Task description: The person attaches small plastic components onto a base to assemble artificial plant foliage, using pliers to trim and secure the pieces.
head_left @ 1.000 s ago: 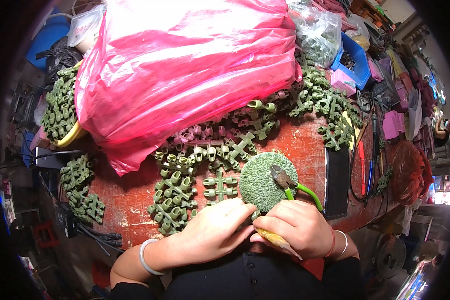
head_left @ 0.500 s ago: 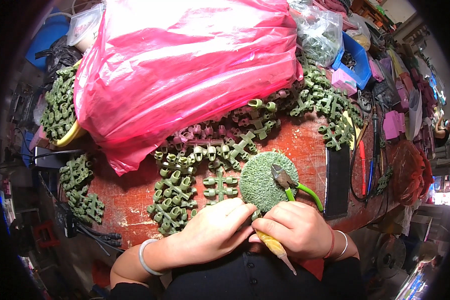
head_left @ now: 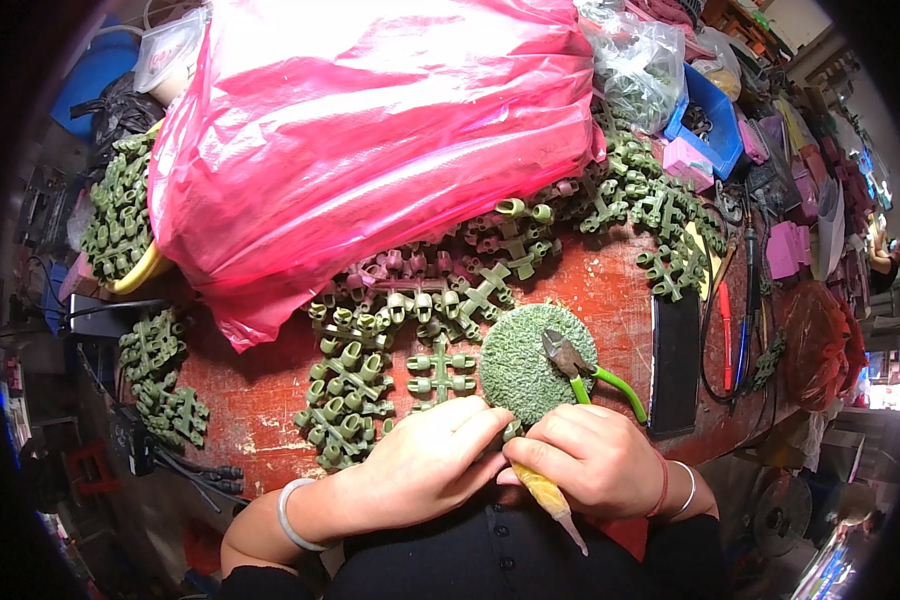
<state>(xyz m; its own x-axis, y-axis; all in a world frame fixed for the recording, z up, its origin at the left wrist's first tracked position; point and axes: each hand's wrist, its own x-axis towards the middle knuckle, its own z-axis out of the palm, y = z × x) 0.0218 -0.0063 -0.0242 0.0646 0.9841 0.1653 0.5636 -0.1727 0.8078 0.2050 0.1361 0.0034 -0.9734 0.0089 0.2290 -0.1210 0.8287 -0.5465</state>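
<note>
My left hand [head_left: 432,452] and my right hand [head_left: 592,456] meet at the table's near edge, in front of a round, rough green pad [head_left: 515,345]. My right hand is closed round a slim tool with a yellow handle [head_left: 538,488], whose pale tapered end points down toward me; its other end is hidden. The left fingers are pinched against a small green piece [head_left: 512,430], mostly covered by both hands. Green-handled side cutters [head_left: 568,356] lie with their jaws on the pad. Beside the pad rests a branched green part [head_left: 440,370] with stubby cup-shaped ends.
Heaps of similar green parts [head_left: 345,400] lie left of the pad and under a large pink plastic bag [head_left: 380,130]. On the right are a black flat slab [head_left: 674,365], a red pen-like tool [head_left: 724,335], cables and a blue bin [head_left: 708,118]. The red tabletop [head_left: 255,405] is worn.
The pale end of the yellow-handled tool has swung slightly to the left and down. Both hands stay in nearly the same place.
</note>
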